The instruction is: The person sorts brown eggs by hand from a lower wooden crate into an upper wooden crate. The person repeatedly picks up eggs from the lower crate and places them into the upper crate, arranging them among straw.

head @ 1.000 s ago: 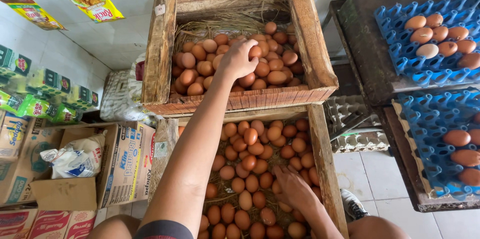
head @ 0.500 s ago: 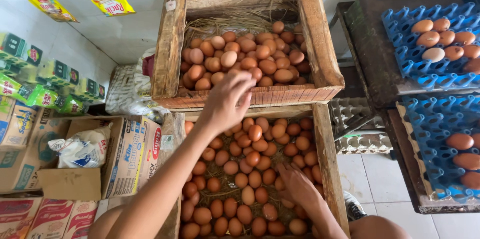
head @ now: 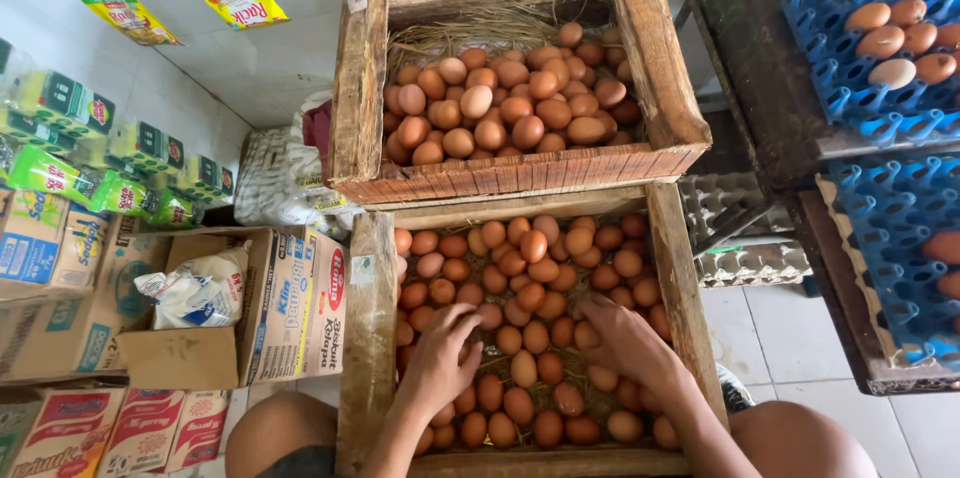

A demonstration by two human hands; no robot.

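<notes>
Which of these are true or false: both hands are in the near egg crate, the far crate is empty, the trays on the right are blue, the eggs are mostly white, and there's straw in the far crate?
1. Both hands rest on eggs in the near wooden crate. True: the left hand and right hand both lie on its brown eggs.
2. The far wooden crate is empty. False: it holds many brown eggs.
3. The egg trays on the right are blue. True.
4. The eggs are mostly white. False: nearly all are brown.
5. Straw lies in the far crate. True.
</notes>
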